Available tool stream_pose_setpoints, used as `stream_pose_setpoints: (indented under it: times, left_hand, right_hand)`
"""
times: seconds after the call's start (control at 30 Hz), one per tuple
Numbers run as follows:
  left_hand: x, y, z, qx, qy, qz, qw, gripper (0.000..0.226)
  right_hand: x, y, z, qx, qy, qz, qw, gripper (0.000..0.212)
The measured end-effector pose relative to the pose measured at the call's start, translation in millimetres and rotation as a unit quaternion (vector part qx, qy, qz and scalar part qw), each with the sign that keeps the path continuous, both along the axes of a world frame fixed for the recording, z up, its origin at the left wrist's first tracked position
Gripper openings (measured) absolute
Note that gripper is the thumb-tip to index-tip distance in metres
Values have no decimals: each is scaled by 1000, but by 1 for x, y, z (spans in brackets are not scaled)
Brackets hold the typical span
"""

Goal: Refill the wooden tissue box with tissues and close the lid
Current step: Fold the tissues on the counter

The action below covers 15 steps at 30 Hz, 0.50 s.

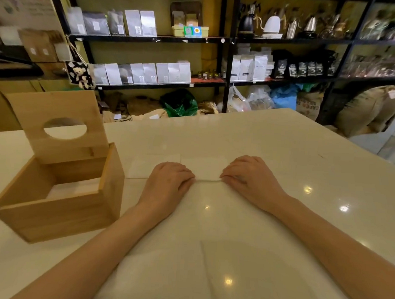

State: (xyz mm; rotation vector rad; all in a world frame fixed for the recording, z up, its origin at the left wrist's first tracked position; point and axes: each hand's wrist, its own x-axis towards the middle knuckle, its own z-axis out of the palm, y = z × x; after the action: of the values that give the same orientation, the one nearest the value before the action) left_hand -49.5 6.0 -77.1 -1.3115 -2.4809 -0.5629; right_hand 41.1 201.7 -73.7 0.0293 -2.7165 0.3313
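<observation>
The wooden tissue box (55, 213) stands at the left of the table. Its lid (59, 113), with an oval hole, is swung up and open. White tissues (74, 187) lie inside at the bottom. A white tissue (205, 167) lies flat on the table in the middle. My left hand (168, 179) and my right hand (251, 175) both rest on its near edge, fingers curled and pinching that edge. A second tissue (144, 167) lies just left of it, partly under my left hand.
The cream table (281, 152) stretches right and back to its far edge. Behind it black shelves (226, 61) carry white and black bags, jars and kettles. Sacks and plastic bags sit on the floor beneath them.
</observation>
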Motion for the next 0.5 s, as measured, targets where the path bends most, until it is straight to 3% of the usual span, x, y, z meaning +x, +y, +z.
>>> stream_pose_setpoints:
  times: [0.2, 0.4, 0.5]
  left_hand:
    - [4, -1, 3, 61, -18, 1, 998, 30]
    - [20, 1, 36, 216, -49, -5, 975, 20]
    - [32, -1, 61, 252, -34, -20, 967, 18]
  right_hand:
    - [4, -8, 4, -65, 53, -1, 996, 25]
    - [18, -20, 32, -130, 164, -1, 978, 17]
    - [30, -28, 52, -163, 163, 5, 973, 15]
